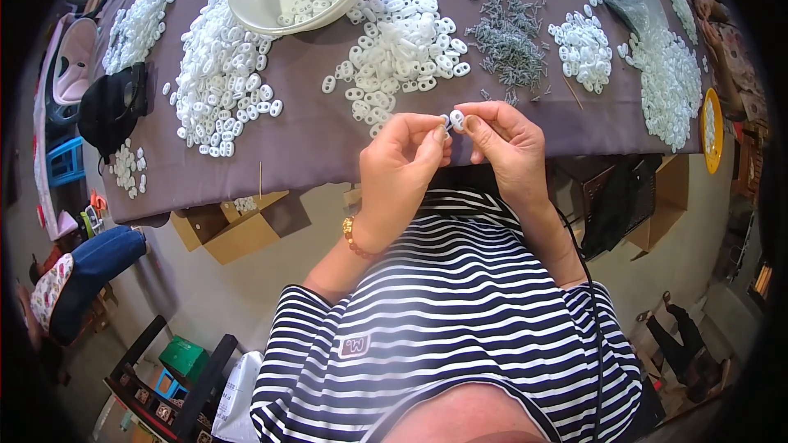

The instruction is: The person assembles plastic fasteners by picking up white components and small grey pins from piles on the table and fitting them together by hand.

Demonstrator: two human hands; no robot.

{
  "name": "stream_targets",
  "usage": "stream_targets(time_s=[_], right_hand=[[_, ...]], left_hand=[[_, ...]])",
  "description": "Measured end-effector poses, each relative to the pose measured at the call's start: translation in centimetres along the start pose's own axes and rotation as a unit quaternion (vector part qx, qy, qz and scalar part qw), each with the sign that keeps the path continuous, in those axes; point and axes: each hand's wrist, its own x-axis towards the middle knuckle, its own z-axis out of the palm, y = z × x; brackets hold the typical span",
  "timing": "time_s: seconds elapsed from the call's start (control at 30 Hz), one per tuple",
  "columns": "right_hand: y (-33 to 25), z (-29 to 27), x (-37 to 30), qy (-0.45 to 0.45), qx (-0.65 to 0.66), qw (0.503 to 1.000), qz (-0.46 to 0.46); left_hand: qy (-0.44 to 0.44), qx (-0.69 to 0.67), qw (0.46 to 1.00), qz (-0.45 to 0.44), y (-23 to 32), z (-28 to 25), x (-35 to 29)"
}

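Thumb and forefinger of the right hand point(513, 152) pinch a small white oval piece point(457, 120) with openings in its face, held just above the near edge of a purple-grey cloth point(304, 115); the left hand point(402, 160) grips a small part point(446, 122) right beside it, too covered to identify, and whether the two touch cannot be told. Good handling here would likely mean pinching by the rims, leaving the openings uncovered; staying over the cloth, near the loose white pile point(406, 41) and grey screw-like pieces point(510, 41), should catch any drop.
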Motion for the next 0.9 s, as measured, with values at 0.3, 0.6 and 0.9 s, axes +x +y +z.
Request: stream_targets(time_s=[0.3,0.6,0.9], right_hand=[[-0.03,-0.14,0.04,-0.005,-0.022,1.000,0.001],[0.71,-0.01,-0.25,0.005,-0.093,0.994,-0.059],[0.04,-0.08,-0.14,-0.009,-0.096,0.994,-0.051]], left_hand=[[-0.001,0.056,0.998,0.009,0.16,-0.07,-0.06],[0.012,0.071,0.997,0.026,-0.13,-0.15,0.12],[0.010,0.054,0.998,0.030,-0.32,-0.17,0.13]])
